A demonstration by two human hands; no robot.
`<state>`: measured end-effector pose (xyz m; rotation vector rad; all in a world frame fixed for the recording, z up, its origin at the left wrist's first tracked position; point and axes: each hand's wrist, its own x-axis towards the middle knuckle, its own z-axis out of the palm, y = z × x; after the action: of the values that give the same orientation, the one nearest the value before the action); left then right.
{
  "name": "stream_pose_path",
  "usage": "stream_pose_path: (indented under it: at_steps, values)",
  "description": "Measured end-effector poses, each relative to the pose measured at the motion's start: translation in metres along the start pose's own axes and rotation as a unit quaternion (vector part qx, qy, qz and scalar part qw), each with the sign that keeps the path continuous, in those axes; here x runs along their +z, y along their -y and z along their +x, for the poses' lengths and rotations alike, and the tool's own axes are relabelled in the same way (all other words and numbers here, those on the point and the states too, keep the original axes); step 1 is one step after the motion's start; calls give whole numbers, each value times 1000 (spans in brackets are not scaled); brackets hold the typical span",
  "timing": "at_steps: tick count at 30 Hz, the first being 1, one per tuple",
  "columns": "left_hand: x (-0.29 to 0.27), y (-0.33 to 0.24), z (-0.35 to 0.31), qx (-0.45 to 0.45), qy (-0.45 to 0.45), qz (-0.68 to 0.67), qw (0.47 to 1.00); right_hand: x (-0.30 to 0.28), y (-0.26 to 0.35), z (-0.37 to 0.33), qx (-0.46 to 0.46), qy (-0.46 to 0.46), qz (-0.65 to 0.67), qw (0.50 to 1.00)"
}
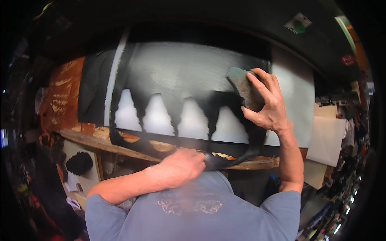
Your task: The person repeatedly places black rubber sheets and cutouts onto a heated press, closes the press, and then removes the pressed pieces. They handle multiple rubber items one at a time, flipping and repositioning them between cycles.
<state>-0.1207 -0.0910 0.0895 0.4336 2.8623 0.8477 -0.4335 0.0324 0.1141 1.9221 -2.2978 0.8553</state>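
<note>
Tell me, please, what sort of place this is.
Probably a cutting workshop: a black sheet has a row of similar openings, a rough wooden plank lies beneath it, and the right grip holds a worn block.

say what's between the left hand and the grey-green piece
In the head view, part of the black sheet and a pale tapered opening in it lie between the left hand and the grey-green piece.

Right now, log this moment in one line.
left hand: at near edge of black sheet | right hand: grips grey-green block | sheet: four tapered cutouts
</note>
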Motion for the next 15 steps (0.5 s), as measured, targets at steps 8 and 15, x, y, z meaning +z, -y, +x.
stream_pose_path:
  at_steps: [8,15]
  values:
    - [-5,15,-22,-52,34,-278,958,77,36,53,-141,243,-33,959]
    - [-36,172,-116,-360,-433,133,816,145,97,26,308,-11,15,951]
